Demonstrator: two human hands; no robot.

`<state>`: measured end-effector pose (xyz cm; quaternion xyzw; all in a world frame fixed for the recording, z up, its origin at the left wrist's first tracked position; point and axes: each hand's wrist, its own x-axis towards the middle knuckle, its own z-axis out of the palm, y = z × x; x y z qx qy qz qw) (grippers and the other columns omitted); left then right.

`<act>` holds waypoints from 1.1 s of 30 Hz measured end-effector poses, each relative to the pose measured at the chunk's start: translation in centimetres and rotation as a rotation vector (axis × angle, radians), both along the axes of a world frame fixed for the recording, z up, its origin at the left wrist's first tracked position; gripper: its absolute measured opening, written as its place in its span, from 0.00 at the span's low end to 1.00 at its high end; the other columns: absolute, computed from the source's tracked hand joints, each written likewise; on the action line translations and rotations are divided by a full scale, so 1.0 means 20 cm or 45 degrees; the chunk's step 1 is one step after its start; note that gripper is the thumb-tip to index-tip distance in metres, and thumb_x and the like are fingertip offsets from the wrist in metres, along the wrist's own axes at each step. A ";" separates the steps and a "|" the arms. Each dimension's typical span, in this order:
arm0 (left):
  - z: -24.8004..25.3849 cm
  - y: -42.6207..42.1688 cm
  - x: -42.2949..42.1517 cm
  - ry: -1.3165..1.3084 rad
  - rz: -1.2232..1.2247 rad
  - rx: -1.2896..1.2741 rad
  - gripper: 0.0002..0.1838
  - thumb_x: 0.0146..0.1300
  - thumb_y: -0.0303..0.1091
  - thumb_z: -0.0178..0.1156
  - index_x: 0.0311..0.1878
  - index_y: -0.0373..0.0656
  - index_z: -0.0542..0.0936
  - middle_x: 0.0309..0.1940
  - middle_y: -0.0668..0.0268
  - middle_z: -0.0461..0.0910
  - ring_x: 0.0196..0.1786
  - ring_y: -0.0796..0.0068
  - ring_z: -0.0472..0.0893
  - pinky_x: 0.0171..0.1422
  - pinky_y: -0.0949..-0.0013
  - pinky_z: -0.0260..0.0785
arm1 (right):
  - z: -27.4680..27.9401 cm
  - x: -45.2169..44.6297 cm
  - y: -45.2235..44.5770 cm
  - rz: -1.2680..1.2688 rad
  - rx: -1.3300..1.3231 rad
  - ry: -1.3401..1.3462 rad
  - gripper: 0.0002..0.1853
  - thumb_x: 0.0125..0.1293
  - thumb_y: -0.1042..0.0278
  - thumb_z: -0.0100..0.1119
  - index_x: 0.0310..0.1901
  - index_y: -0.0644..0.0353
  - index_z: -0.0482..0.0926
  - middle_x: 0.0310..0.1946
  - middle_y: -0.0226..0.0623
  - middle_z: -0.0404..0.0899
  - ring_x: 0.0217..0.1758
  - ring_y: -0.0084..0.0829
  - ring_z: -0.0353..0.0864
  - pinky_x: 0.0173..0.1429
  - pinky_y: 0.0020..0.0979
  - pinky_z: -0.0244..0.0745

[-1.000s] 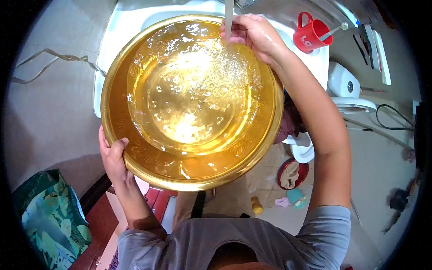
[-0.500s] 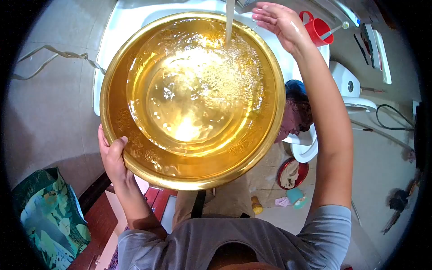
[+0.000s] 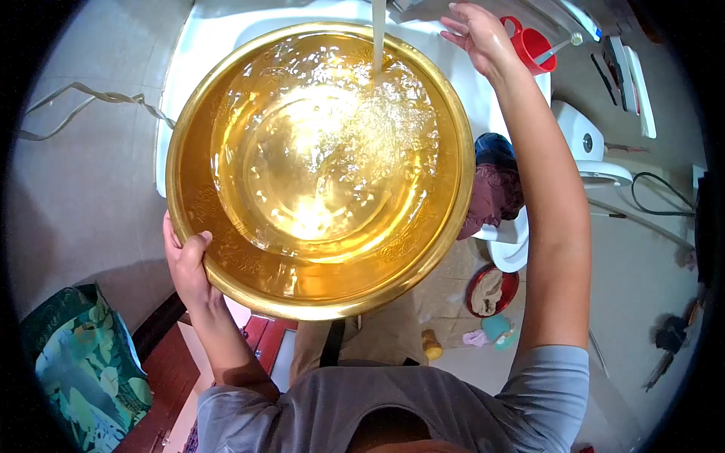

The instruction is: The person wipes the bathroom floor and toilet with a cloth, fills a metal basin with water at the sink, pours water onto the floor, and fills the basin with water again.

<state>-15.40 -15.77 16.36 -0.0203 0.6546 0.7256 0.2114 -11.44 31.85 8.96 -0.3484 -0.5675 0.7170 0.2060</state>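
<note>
A large gold-coloured metal basin point(image 3: 198, 226) fills the middle of the view, over a white sink point(image 3: 170, 98). A stream of water point(image 3: 377, 45) falls into its far side, and the water inside point(image 3: 317, 158) is rippled and bubbly. My left hand point(image 3: 189, 264) grips the near-left rim, thumb over the edge and fingers underneath, partly hidden. Off the far-right rim, my right hand point(image 3: 481, 38) is raised with its fingers apart and nothing in it. Just beyond that hand stands a red mug point(image 3: 535, 47) with a toothbrush point(image 3: 557, 48) in it.
Dark and maroon cloth point(image 3: 495, 192) lies right of the basin, by a white toilet point(image 3: 578, 136). On the floor are a red bowl with cloth point(image 3: 495, 291) and a yellow container point(image 3: 431, 345). A green patterned bag point(image 3: 87, 370) stands lower left; a twisted cord point(image 3: 98, 94) runs left.
My right hand has shifted slightly right and away from the basin rim. The basin sits a touch further left, still held by my left hand. Water keeps running in.
</note>
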 end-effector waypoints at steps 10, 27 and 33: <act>-0.03 -0.04 -0.01 0.004 -0.055 0.065 0.30 0.53 0.19 0.50 0.63 0.34 0.63 0.52 0.56 0.75 0.50 0.65 0.78 0.59 0.65 0.71 | 0.10 -0.07 -0.08 -0.115 0.063 0.004 0.38 0.60 0.65 0.60 0.70 0.62 0.55 0.47 0.36 0.72 0.48 0.31 0.74 0.46 0.35 0.75; -0.03 -0.03 -0.01 -0.006 -0.046 0.077 0.29 0.53 0.18 0.49 0.63 0.33 0.64 0.52 0.56 0.75 0.50 0.65 0.78 0.58 0.64 0.71 | 0.07 -0.11 -0.12 -0.018 0.228 -0.053 0.47 0.55 0.62 0.63 0.72 0.68 0.48 0.69 0.47 0.58 0.69 0.43 0.60 0.68 0.40 0.60; -0.02 -0.02 0.00 0.001 -0.036 0.058 0.30 0.53 0.19 0.48 0.63 0.33 0.63 0.52 0.55 0.75 0.50 0.65 0.78 0.58 0.64 0.71 | 0.15 -0.09 -0.15 0.061 0.176 -0.027 0.36 0.57 0.63 0.61 0.66 0.65 0.59 0.59 0.42 0.68 0.65 0.38 0.65 0.63 0.40 0.63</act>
